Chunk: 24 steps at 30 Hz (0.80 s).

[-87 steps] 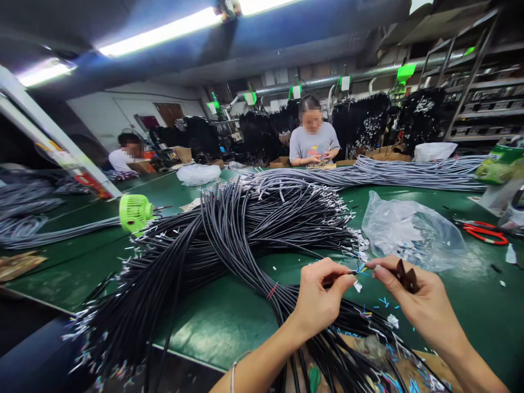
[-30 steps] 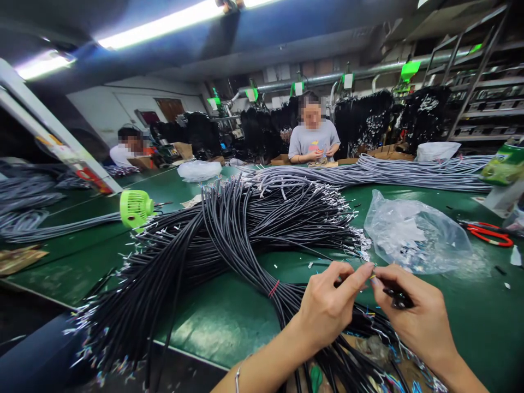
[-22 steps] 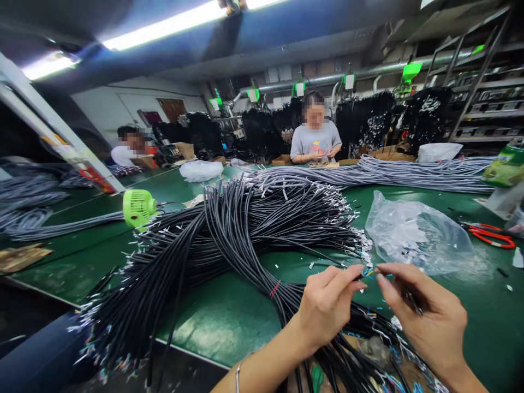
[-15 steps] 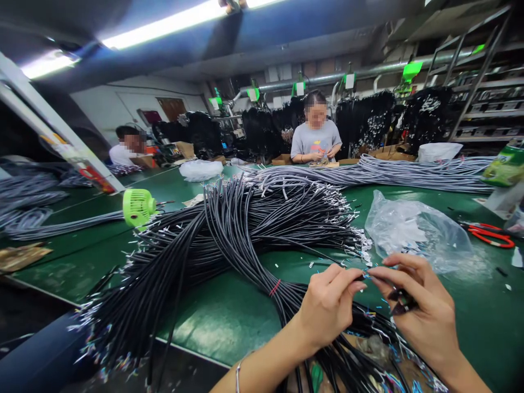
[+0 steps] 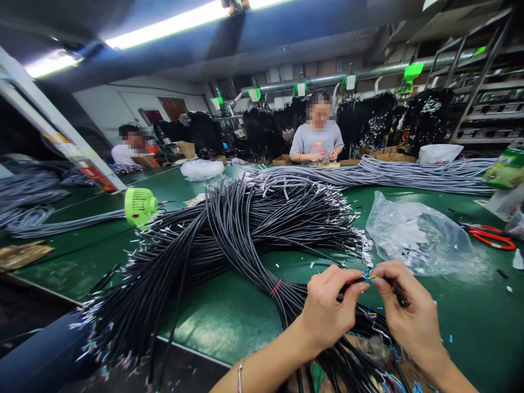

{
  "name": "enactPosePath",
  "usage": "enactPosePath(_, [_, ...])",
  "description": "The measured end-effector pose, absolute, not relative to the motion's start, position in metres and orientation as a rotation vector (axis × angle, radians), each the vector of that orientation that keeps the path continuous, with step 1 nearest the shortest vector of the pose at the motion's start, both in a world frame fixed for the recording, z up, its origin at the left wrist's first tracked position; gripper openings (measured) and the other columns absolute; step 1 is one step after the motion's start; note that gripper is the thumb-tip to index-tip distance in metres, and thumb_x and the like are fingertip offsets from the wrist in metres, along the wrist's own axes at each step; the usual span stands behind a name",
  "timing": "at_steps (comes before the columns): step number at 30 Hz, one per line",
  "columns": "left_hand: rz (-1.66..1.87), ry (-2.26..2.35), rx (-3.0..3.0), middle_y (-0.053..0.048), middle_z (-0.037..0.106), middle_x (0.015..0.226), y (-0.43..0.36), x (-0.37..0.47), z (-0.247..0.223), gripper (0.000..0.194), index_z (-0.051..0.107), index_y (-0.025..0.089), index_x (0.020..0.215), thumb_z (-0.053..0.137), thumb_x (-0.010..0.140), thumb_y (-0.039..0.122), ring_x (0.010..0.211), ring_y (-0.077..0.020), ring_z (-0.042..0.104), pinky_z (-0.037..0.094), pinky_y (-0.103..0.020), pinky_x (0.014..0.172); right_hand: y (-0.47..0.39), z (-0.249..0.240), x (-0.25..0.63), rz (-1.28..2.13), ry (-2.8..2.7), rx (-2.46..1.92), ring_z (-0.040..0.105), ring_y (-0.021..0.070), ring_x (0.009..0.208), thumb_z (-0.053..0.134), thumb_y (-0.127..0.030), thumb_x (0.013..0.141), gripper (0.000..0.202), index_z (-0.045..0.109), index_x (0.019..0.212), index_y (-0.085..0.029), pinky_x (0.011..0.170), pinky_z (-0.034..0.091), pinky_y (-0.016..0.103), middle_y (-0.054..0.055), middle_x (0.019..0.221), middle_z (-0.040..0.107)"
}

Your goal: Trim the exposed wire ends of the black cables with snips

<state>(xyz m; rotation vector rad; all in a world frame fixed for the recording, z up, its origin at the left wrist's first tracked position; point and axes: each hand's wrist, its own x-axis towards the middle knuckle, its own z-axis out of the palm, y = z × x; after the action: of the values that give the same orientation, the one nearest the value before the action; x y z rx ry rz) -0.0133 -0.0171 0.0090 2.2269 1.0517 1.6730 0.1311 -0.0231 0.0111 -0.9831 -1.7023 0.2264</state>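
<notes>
Glossy green tabletop [image 5: 213, 327] spans the frame. Nearest, lower right: left hand [image 5: 327, 308] pinches a thin black cable [image 5: 355, 280] between thumb and index, end poking out to the right. Fine blue and yellow wires [image 5: 369, 276] fan from that end, sitting in the narrow gap between the two hands. Long axis roughly left-right. Left hand is on the jacket side, right hand [image 5: 413, 308] on the wire-tip side, thumb and index pressed together at the wires. Looks like they have the tips, but too small to be sure. A small dark tool [image 5: 400, 293] is tucked in the right palm; type unclear.

Just left of the hands, a bundle of black cables with a red tie [image 5: 277, 287]. Beyond, center: large pile of black cables with white ends [image 5: 286, 221]. Clear crumpled plastic bag [image 5: 421, 234] right of it, red-handled cutting tool [image 5: 491, 237] farther right. Grey cables [image 5: 409, 174] behind; co-worker in a grey shirt [image 5: 315, 142] at the far edge.
</notes>
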Motion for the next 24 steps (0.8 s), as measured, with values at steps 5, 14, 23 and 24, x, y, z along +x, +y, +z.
enactPosePath(5, [1.659,1.055,2.223,-0.005,0.066,0.072,-0.016,-0.015,0.008,0.009,0.065,0.013,0.087,0.057,0.084,0.014,0.059,-0.0129,0.058,0.046,-0.023,0.056,-0.026,0.010,0.131,0.195,-1.763,-0.977,0.053,0.0143,0.073,0.052,-0.013,0.087,0.006,0.054,0.087,-0.019,0.061,0.042,0.024,0.003,0.082,0.054])
enactPosePath(14, [1.579,1.049,2.210,-0.007,0.063,0.074,-0.015,-0.021,0.012,0.018,0.064,0.011,0.089,0.046,0.089,0.013,0.062,-0.0128,0.055,0.044,-0.023,0.056,-0.023,0.015,0.132,0.251,-1.727,-0.965,0.059,0.0136,0.073,0.059,-0.014,0.083,0.011,0.062,0.089,-0.022,0.063,0.046,0.024,0.001,0.084,0.061])
enactPosePath(23, [1.325,1.006,2.228,-0.004,0.058,0.064,-0.015,-0.021,0.022,0.024,0.066,0.012,0.080,0.045,0.090,0.017,0.058,-0.0120,0.050,0.039,-0.022,0.056,-0.024,0.018,0.135,0.235,-1.773,-0.972,0.059,0.0142,0.068,0.055,-0.016,0.085,0.006,0.059,0.087,-0.020,0.057,0.047,0.024,0.003,0.080,0.060])
enactPosePath(24, [1.309,0.993,2.186,-0.003,0.058,0.063,-0.015,-0.022,0.024,0.024,0.066,0.012,0.078,0.046,0.090,0.017,0.058,-0.0114,0.049,0.039,-0.022,0.056,-0.024,0.018,0.135,0.273,-1.780,-0.968,0.058,0.0140,0.068,0.054,-0.016,0.086,0.006,0.059,0.087,-0.020,0.057,0.047,0.023,0.003,0.080,0.059])
